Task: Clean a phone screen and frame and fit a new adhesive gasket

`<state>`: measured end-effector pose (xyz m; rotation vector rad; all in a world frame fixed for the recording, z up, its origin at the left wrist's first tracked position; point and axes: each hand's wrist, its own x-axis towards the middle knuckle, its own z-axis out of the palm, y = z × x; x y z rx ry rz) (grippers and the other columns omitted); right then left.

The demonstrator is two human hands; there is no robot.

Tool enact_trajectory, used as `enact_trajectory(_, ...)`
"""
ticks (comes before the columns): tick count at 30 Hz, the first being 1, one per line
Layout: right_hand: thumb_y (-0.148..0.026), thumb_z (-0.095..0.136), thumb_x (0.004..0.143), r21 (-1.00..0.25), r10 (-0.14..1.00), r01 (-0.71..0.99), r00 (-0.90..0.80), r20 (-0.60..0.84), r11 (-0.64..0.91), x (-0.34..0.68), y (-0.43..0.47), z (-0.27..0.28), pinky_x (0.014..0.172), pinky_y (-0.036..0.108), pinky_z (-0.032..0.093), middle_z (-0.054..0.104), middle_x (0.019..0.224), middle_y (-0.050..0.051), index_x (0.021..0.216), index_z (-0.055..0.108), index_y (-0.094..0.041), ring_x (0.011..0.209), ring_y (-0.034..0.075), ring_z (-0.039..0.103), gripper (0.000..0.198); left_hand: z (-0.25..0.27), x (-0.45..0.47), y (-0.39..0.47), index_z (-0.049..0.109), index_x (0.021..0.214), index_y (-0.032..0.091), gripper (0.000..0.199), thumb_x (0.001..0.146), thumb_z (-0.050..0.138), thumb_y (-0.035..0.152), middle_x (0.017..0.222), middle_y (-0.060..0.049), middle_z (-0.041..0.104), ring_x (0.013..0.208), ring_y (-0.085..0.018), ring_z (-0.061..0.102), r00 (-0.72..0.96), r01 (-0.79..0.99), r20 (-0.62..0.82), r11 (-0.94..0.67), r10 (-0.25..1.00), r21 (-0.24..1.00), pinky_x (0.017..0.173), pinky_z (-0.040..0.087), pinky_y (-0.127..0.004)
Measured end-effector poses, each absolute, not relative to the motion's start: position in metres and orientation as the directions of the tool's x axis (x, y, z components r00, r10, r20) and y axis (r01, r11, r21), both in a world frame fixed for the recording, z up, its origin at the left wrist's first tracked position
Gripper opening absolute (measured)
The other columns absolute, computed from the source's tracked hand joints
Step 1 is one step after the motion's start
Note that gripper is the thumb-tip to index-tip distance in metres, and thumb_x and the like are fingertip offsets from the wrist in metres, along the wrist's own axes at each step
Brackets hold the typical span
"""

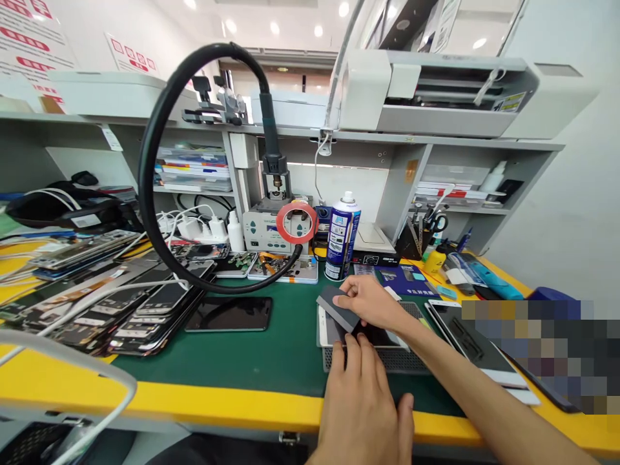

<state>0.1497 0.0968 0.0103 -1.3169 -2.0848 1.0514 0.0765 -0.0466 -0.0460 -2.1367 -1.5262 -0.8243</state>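
Pinched in my right hand (371,300) is a dark grey flat card (334,309) with a lighter strip along its lower edge. It is tilted over the left end of a tablet (329,329) with a white border and dark screen. Under the tablet lies a grey perforated plate (402,361). My left hand (361,394) is open, its fingers stretched forward with the tips at the tablet's near edge. The card and both hands hide part of the screen.
A dark phone (230,314) lies on the green mat (242,361), beside stacked phone screens (159,307) at left. Behind stand a blue spray can (341,237) and a machine (261,227) with a looping black hose (145,168). More tablets (465,329) lie at right.
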Motion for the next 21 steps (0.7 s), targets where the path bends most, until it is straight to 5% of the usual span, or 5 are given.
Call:
enact_trajectory(14, -0.032, 0.066, 0.080, -0.725, 0.891, 0.585, -0.446, 0.088, 0.364, 0.146, 0.095, 0.005, 0.051, 0.025, 0.029, 0.050, 0.059, -0.006, 0.074, 0.054, -0.021, 0.056, 0.012, 0.044, 0.018, -0.053, 0.097, -0.047, 0.069, 0.126, 0.008, 0.066, 0.096, 0.041, 0.059, 0.131, -0.015, 0.069, 0.118, -0.032, 0.064, 0.199, 0.907, 0.706, -0.400, 0.680, 0.129, 0.097, 0.050, -0.050)
enact_trajectory(21, -0.035, 0.066, 0.081, -0.715, 0.883, 0.593, -0.464, 0.073, 0.371, 0.147, 0.095, 0.007, 0.052, 0.026, 0.030, 0.051, 0.060, -0.006, 0.074, 0.055, -0.021, 0.056, 0.012, 0.045, 0.019, -0.057, 0.110, -0.039, 0.066, 0.130, 0.001, 0.073, 0.096, 0.038, 0.061, 0.139, -0.026, 0.061, 0.131, -0.041, 0.055, 0.310, 0.876, 0.612, -0.468, 0.728, 0.113, 0.110, 0.043, -0.054)
